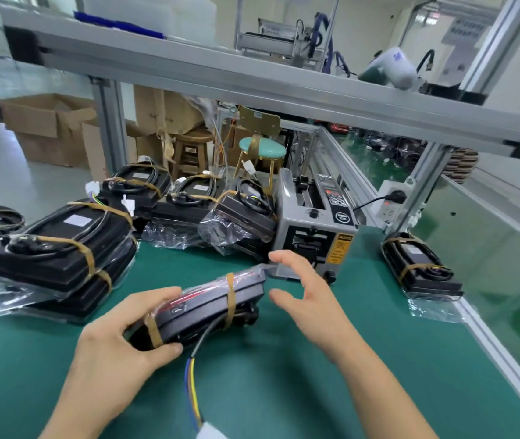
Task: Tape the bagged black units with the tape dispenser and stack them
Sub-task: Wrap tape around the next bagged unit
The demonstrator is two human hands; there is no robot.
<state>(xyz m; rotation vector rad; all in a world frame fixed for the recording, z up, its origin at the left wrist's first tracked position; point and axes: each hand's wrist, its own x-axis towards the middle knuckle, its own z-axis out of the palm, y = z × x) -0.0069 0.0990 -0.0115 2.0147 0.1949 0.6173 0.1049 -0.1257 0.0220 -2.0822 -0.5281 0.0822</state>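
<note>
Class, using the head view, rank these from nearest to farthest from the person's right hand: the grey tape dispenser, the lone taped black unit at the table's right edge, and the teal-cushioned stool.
1. Grey tape dispenser, just behind the right hand.
2. Lone taped black unit, at the right edge.
3. Teal-cushioned stool, beyond the table.

Open green counter (284, 391) in front

Stacked units (56, 258) block the left; tape dispenser (315, 229) stands behind, one unit (420, 267) right.

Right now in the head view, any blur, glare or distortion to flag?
Head view: wide-angle bend bows the overhead frame beam; right hand is slightly motion-soft; left hand and the held bagged unit are sharper; glare streaks its plastic; soft, even light, faint shadows on the green mat.
</note>
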